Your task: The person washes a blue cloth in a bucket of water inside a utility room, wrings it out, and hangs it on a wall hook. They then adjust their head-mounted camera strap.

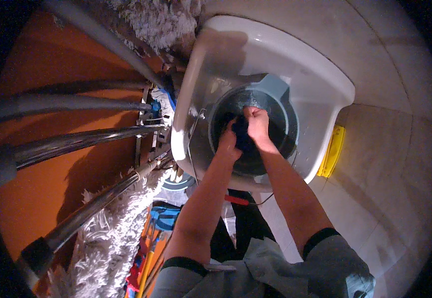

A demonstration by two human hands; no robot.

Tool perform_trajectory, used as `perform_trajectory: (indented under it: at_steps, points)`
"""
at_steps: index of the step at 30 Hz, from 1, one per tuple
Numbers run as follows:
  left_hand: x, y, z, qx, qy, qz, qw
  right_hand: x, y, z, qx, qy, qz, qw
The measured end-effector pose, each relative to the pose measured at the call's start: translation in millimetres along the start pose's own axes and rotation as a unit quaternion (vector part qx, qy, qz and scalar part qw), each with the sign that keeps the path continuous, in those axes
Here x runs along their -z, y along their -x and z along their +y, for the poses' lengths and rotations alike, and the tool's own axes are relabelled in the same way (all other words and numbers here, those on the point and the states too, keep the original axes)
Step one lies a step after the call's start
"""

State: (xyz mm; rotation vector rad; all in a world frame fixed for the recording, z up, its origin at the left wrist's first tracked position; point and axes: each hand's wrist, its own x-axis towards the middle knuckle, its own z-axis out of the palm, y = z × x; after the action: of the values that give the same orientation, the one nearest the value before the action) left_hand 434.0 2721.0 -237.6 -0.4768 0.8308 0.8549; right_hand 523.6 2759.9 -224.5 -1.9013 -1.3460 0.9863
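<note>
A grey-blue bucket (293,115) stands inside a deep white utility sink (313,59). Both of my hands are down in the bucket's mouth, around a bunched dark cloth (241,133). My left hand (228,139) grips the cloth on its left side. Closed over the right side is my right hand (257,122), with its fingers curled. Water glints in the bucket just beyond the right hand; the bottom is too dark to make out. The bucket's wire handle (189,149) hangs towards me over the sink's front edge, and its red grip (237,200) shows between my forearms.
Several mop and tool poles (89,143) hang in a wall rack (158,123) against the orange wall (40,178) at left. White shaggy mop heads (108,238) lie above and below them. A yellow plastic object (331,151) stands right of the sink, by the pale tiles (372,160).
</note>
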Motion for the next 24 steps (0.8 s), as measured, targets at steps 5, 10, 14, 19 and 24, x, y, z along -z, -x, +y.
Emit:
perform_trajectory:
  at_steps: [5, 10, 14, 19, 24]
  points:
    - [27.0, -4.1, -4.2, -0.214, -0.037, -0.168, 0.962, -7.4, 83.2, -71.5, 0.3, 0.084, -0.021, 0.95]
    - [47.4, -35.1, -12.9, -0.34, -0.399, -0.133, 0.841, -2.9, -26.9, 16.6, -0.048, 0.072, 0.007, 0.996]
    - [-18.7, 16.6, 6.2, -0.197, -0.484, 0.17, 0.836, 23.0, -48.3, 69.4, -0.035, 0.193, -0.127, 0.972]
    - [30.2, -24.6, -2.9, -0.105, -0.278, 0.188, 0.936, -22.5, -31.2, 130.0, 0.061, 0.176, -0.088, 0.979]
    - [54.9, -62.1, -11.8, -0.15, -0.246, 0.235, 0.928, -44.2, -0.8, 117.8, 0.01, 0.506, -0.314, 0.803]
